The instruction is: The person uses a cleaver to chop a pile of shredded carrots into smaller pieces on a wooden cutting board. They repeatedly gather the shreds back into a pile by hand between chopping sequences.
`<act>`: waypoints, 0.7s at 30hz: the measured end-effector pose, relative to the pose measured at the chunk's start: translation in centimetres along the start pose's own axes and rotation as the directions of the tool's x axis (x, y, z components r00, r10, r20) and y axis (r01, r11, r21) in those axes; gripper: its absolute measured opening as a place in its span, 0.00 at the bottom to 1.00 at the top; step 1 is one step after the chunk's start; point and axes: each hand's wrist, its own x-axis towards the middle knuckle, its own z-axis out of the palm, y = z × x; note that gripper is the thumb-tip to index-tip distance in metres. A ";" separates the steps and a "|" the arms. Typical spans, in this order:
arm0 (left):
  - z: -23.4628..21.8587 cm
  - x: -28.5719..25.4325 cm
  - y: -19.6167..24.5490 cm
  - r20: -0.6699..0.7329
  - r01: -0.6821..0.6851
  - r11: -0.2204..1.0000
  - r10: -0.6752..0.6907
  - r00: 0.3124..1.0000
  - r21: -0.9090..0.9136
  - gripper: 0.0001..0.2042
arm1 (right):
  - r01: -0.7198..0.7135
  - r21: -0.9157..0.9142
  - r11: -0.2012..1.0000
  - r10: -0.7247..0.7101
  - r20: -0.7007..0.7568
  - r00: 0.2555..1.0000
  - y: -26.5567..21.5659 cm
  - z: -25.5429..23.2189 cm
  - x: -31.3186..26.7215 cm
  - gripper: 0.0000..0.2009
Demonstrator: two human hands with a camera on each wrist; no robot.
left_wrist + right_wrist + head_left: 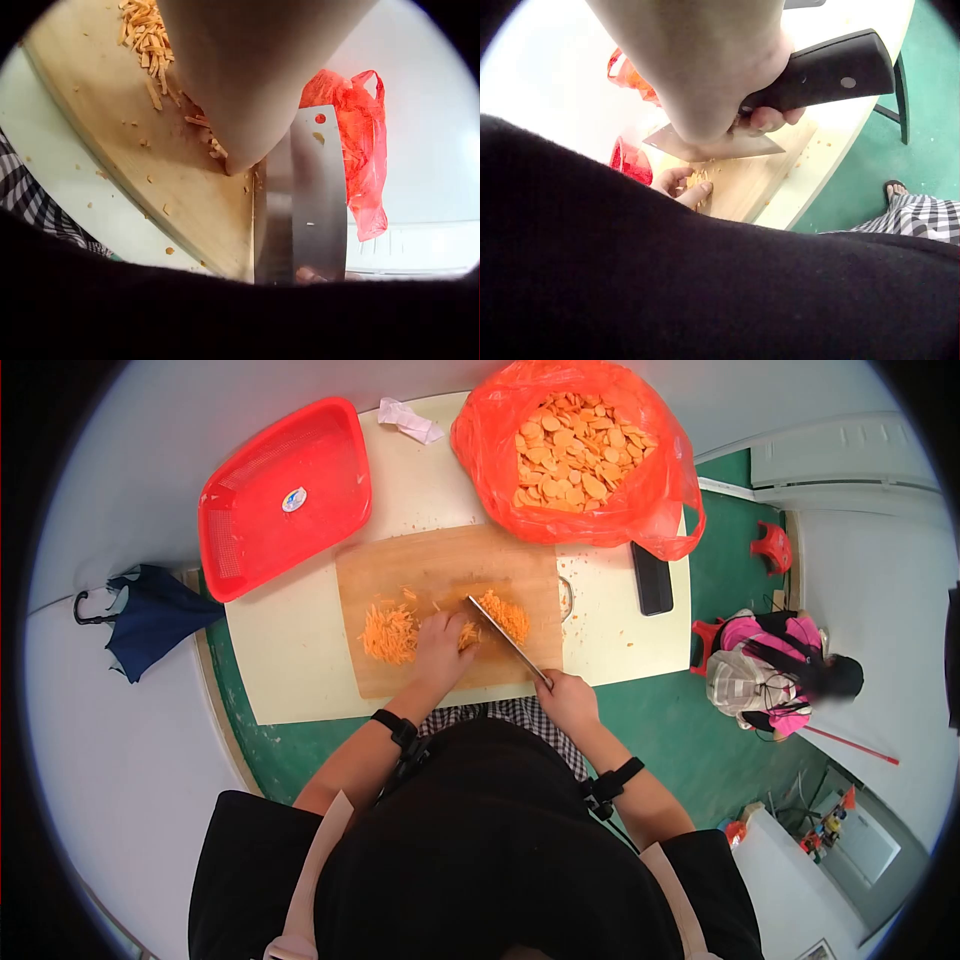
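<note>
My right hand (569, 703) grips the black handle (825, 75) of a cleaver, its broad steel blade (304, 202) standing edge-down on the wooden cutting board (450, 560). Left of the blade, my left hand (440, 648) holds carrot strips (697, 180) against the board between thumb and curled fingers. A loose heap of carrot strips (388, 635) lies to the left of that hand. Finely diced carrot (508, 616) is piled just right of the blade. In the left wrist view, the forearm and hand hide most of the held strips.
Behind the board, a red plastic bag (480, 450) bulges with carrot slices (570, 455). An empty red basket (225, 510) stands at the back left, near a crumpled tissue (410, 422). A black phone (653, 580) lies on the right. Beyond the table sits a person in pink (770, 670).
</note>
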 end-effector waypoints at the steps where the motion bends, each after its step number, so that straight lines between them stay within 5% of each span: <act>1: 0.4 0.0 -0.4 0.007 0.006 1.000 -0.006 1.000 -0.003 0.28 | -0.004 -0.001 1.000 0.004 0.008 1.000 -0.1 0.2 0.1 0.14; 4: -0.3 0.4 0.0 0.098 -0.035 0.998 0.040 0.994 -0.055 0.30 | -0.004 0.010 1.000 0.005 -0.023 1.000 -0.3 0.3 0.2 0.13; 6: -1.7 0.5 1.0 -0.032 0.043 0.999 -0.042 0.999 0.033 0.31 | -0.017 -0.005 1.000 0.017 -0.005 1.000 -0.3 0.0 0.3 0.13; 9: -2.3 0.8 0.8 -0.207 0.018 0.987 0.015 0.978 0.157 0.30 | -0.004 0.015 1.000 0.004 -0.008 1.000 -0.2 0.0 0.4 0.13; 15: -1.4 -0.3 -1.5 0.075 0.010 1.000 -0.008 0.997 -0.027 0.24 | -0.042 0.021 0.999 0.042 0.029 0.999 -0.4 -0.2 0.5 0.14; 21: -1.9 0.4 0.7 -0.049 -0.057 0.996 0.054 0.997 -0.070 0.19 | -0.022 0.017 1.000 0.022 -0.002 1.000 -0.3 0.3 0.3 0.13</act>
